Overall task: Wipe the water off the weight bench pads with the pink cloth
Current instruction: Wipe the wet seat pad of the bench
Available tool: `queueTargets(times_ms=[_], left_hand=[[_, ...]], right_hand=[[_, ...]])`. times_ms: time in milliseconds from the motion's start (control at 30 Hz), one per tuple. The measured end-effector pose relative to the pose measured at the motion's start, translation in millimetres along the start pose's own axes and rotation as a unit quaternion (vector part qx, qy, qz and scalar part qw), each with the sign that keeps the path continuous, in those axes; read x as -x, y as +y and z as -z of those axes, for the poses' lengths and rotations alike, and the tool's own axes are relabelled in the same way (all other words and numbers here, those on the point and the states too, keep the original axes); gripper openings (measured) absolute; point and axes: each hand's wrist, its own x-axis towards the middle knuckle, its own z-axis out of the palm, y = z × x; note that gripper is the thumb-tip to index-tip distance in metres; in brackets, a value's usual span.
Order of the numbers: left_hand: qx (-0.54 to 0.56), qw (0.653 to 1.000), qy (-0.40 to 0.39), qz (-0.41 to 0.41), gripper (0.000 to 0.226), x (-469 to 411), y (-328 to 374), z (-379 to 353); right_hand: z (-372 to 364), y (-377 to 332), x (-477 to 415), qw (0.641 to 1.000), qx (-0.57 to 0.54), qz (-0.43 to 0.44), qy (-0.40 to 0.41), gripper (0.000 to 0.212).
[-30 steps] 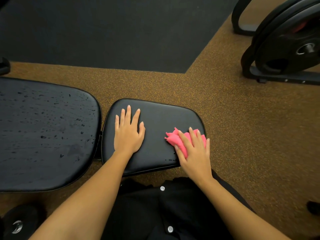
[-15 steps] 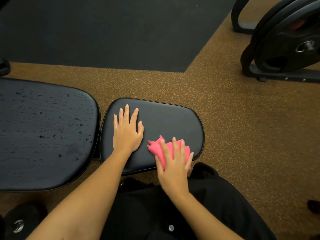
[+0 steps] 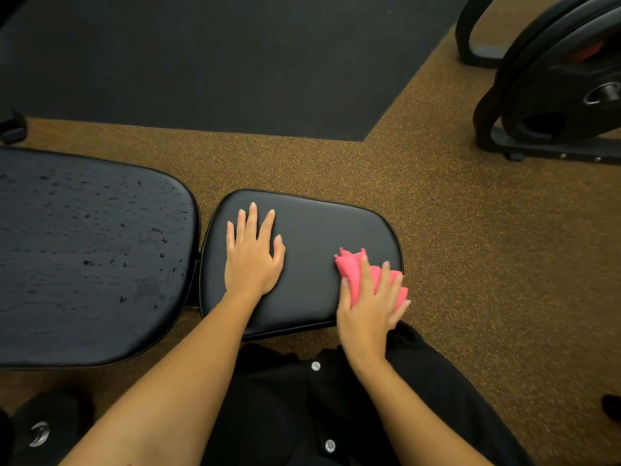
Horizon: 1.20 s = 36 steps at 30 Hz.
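Observation:
The small black seat pad (image 3: 312, 237) lies in the middle of the view and looks dry. My left hand (image 3: 252, 255) rests flat on its left half with the fingers spread. My right hand (image 3: 369, 306) presses the crumpled pink cloth (image 3: 353, 269) onto the pad's near right corner with straight fingers laid over it. The long back pad (image 3: 90, 253) on the left is covered in water droplets and neither hand touches it.
Black weight plates on a rack (image 3: 564, 82) stand on the floor at the upper right. A dark floor mat (image 3: 218, 58) lies beyond the brown speckled floor. My black clothing fills the bottom of the view.
My right hand slid the pink cloth left along the seat pad's near edge, then back right to the near right corner. The left hand stayed in place.

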Motion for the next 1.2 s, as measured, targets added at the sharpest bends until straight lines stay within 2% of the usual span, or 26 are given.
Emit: queueTargets(times_ms=[200,333,433,500,567,667,800,900,1033,1200], left_hand=[[0.007,1.0,0.003,-0.002,0.063,-1.2,-2.0,-1.3],[0.021,1.0,-0.002,-0.01,0.064,-1.2,-4.8,-1.5],[0.075,0.997,0.004,-0.014,0.057,0.8,-3.4,2.4],[0.162,0.987,0.009,-0.009,0.047,1.9,-3.7,7.6],[0.246,0.968,0.038,0.022,0.044,3.0,-8.9,15.6],[0.272,0.951,0.111,0.098,0.039,5.0,-29.9,33.0],[0.231,0.948,0.159,0.15,0.034,9.7,-74.4,58.9],[0.146,0.963,0.167,0.156,0.034,14.6,-111.6,74.1],[0.041,0.976,0.131,0.17,0.04,28.6,-153.1,81.9],[-0.052,0.981,0.071,0.171,0.047,52.2,-179.9,68.8]], right_hand=[[-15.6,-29.0,43.0,0.98,0.083,0.175,-0.054,0.054],[-10.8,-18.7,32.9,0.967,0.092,0.228,-0.066,0.053],[-8.2,-13.9,11.8,0.98,0.078,0.181,-0.04,0.052],[-8.9,-18.9,3.9,0.988,0.064,0.139,-0.027,0.052],[-10.6,-22.1,4.1,0.99,0.047,0.129,-0.019,0.051],[-7.9,-20.3,8.3,0.99,-0.03,0.134,-0.027,0.046],[9.6,-31.2,3.9,0.972,-0.209,0.103,-0.004,0.037],[16.3,-58.0,-7.2,0.951,-0.277,0.137,0.012,0.039],[7.2,-99.0,-29.8,0.949,-0.235,0.211,0.008,0.04],[-28.3,-121.1,-43.1,0.955,-0.049,0.283,-0.079,0.041]])
